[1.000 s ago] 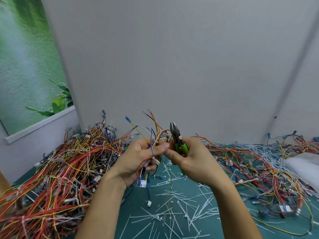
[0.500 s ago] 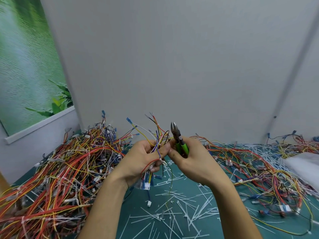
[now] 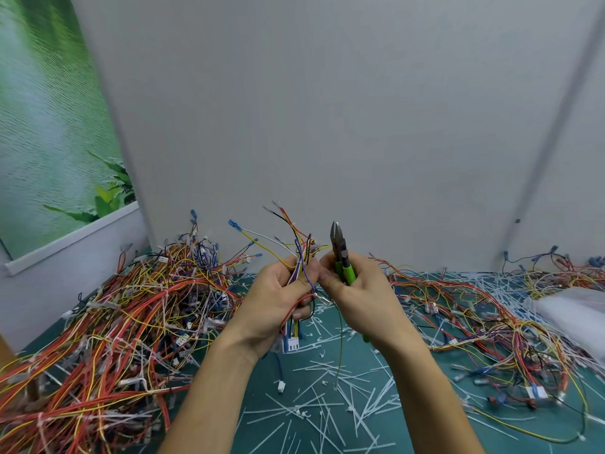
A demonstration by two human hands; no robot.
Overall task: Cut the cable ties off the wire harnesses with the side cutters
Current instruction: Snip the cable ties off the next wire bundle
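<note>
Aloft, multicoloured wire harness [image 3: 299, 257] in left hand [image 3: 278, 303], white connector [image 3: 291, 342] dangling.

Evenly and softly lit, moderately bright, no single source visible. Only faint, diffuse shadow under the forearms on the teal worktop [image 3: 327, 404]. No glare on the grey wall [image 3: 327, 109]. Strong wide-angle bending toward 3 and 9 o'clock, wall corners leaning inward. Sharpest at centre, around the side cutters [image 3: 340, 253]. Softened and smeared toward 4 o'clock, the white bundle [image 3: 569, 309] blurred. Wire pile [image 3: 108, 322] at 8 o'clock slightly soft, fine detail muddied by compression.
</note>
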